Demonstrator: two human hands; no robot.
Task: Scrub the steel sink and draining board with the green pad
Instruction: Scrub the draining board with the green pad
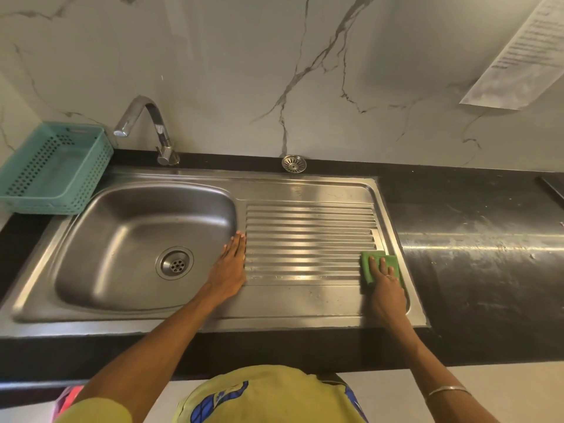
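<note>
Steel draining board (305, 221) carries one green pad (365, 265), pressed flat under your right grip (386, 291), spread wide; your left grip (232, 264), also wide, rests beside one sink (137, 227).

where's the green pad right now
In the head view the green pad sits at the right end of the draining board, pressed flat under the right hand, close to the dark counter.

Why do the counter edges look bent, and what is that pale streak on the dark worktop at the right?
Head view: the wide-angle lens bows the edges of the black counter; the pale band across it looks like reflected glare; the ridges of the draining board glint too; the printed sheet on the wall is too soft to read; the right hand and green pad are sharp.
</note>
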